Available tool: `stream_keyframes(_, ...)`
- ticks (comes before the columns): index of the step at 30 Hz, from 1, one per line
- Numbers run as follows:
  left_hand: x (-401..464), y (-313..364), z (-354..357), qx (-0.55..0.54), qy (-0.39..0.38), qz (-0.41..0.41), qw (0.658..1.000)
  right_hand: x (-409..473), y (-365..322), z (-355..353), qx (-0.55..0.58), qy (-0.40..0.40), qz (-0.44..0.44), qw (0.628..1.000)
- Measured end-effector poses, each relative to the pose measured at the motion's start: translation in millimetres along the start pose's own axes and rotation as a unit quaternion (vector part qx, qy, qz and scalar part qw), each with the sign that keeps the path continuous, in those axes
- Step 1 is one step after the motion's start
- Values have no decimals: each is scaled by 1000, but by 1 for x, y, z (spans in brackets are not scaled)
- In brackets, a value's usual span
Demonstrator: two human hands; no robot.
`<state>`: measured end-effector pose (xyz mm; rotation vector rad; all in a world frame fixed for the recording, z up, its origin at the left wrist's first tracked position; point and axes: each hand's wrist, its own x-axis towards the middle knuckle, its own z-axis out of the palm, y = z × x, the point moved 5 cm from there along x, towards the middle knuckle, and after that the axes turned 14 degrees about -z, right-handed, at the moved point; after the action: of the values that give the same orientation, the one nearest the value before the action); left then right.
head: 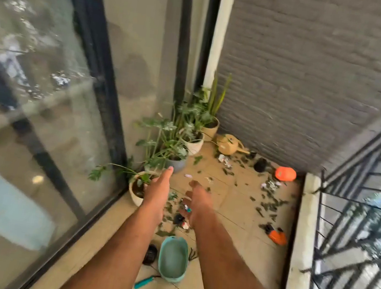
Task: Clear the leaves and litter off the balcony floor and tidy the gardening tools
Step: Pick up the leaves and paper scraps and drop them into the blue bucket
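We stand over the littered floor (238, 201), our left hand (156, 195) and right hand (196, 203) outstretched, fingers loose, holding nothing; next, likely gathering leaves (268, 204) into the teal tub (173, 259).

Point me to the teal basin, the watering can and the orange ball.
teal basin (172, 259): head view, bare inside bottom.
watering can (227, 145): head view, tan body.
orange ball (285, 174): head view, middle of its top.
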<state>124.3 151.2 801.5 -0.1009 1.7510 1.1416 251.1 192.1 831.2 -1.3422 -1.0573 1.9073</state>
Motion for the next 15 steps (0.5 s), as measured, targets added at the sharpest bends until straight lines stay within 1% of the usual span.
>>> stream_keyframes(2, 1, -6, 34, 19, -19, -28, 999, 11, -4, -34, 12, 35, 8, 999)
stream_keyframes(3, -2, -9, 48, 24, -28, -37, 999, 14, -6, -48, 33, 40, 19, 999)
stream_keyframes(5, -1, -13, 68, 29, -34, -53, 998, 20, -1, -71, 63, 62, 46, 995)
stream_keyframes(7, 3, -17, 84, 40, -44, -68, 996, 24, 3, -88, 77, 82, 52, 992)
stream_keyframes(9, 2, -18, 96, 54, -67, -73, 994, 26, 10, -101, 77, 89, 57, 991)
stream_keyframes(13, 2, -10, 113, 93, -121, -80, 985, 27, 12, -129, 78, 139, 70, 985)
stream_keyframes(15, 3, -4, 117, 103, -141, -81, 981, 29, 2, -145, 79, 158, 57, 983)
